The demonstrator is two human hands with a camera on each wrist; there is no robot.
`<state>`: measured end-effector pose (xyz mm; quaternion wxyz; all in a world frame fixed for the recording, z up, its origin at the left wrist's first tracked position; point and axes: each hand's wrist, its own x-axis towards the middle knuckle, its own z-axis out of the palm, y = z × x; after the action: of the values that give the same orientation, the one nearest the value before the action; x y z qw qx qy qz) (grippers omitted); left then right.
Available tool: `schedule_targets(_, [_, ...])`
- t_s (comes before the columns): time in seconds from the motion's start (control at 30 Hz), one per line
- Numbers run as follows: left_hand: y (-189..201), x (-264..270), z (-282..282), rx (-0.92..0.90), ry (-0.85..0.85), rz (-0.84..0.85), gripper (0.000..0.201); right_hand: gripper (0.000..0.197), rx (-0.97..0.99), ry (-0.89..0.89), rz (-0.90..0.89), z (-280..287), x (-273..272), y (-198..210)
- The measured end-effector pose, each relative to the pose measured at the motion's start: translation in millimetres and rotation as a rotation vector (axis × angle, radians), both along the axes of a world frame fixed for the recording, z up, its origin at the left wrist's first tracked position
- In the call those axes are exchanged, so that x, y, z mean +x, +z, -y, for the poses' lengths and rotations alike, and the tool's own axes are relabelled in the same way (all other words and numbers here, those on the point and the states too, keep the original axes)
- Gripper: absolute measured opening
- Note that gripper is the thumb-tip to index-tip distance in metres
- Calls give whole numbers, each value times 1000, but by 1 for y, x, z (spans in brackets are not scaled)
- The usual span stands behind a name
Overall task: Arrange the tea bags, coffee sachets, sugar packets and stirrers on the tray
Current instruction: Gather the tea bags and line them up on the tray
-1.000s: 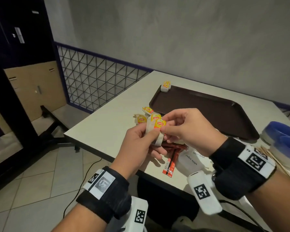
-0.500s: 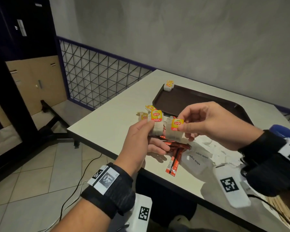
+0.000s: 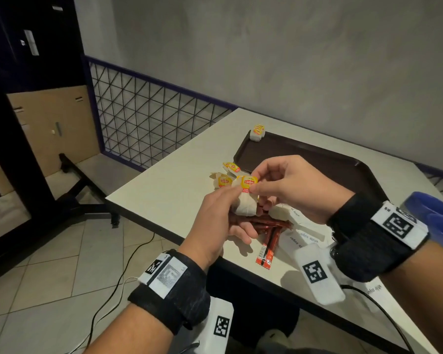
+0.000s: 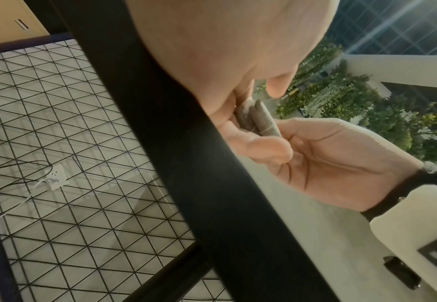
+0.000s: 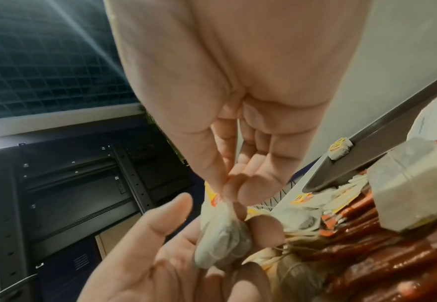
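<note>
My left hand (image 3: 230,200) grips two tea bags (image 3: 244,204) stacked face to face just above the table's near edge. My right hand (image 3: 256,183) pinches the yellow tag (image 3: 249,182) of the front one. The left wrist view shows both bags (image 4: 258,120) side by side in my left fingers. In the right wrist view my right fingertips (image 5: 228,192) pinch the top of a tea bag (image 5: 222,241). A brown tray (image 3: 304,159) lies behind, with one tea bag (image 3: 258,132) at its far left corner. Red coffee sachets (image 3: 269,238) and white sugar packets (image 3: 303,235) lie under my hands.
Two more tea bags (image 3: 224,181) lie loose on the white table (image 3: 169,185), left of the tray. A blue object (image 3: 435,215) sits at the right edge. Left of the table are a wire mesh fence (image 3: 149,129) and tiled floor.
Half a second ago my right hand held one tea bag apart, to the right of the left hand's bag. It has brought that bag back against the one in my left hand.
</note>
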<state>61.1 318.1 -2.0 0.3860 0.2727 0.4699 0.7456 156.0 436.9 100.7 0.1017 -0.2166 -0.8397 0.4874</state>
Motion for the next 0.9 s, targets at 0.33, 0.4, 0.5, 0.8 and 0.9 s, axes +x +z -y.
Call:
schedule_targets(0.33, [0,-2,3,-80,-6,-135,26,24,-61,-29,87,-4,2,-3])
schedule_targets(0.4, [1,-1,3,-85,-10,-133,26,20,-58,12,110,-4,4,-4])
schedule_targets(0.5, [3,0,4,-98,-16,-138,27,19,-51,29,96,-4,5,-5])
schedule_targets(0.8, [7,3,9,-69,-31,-142,24,9,-88,89,113,-14,8,2])
schedule_targets(0.9, [14,1,16,-28,6,-125,23,3,-85,61,155,-28,-3,24])
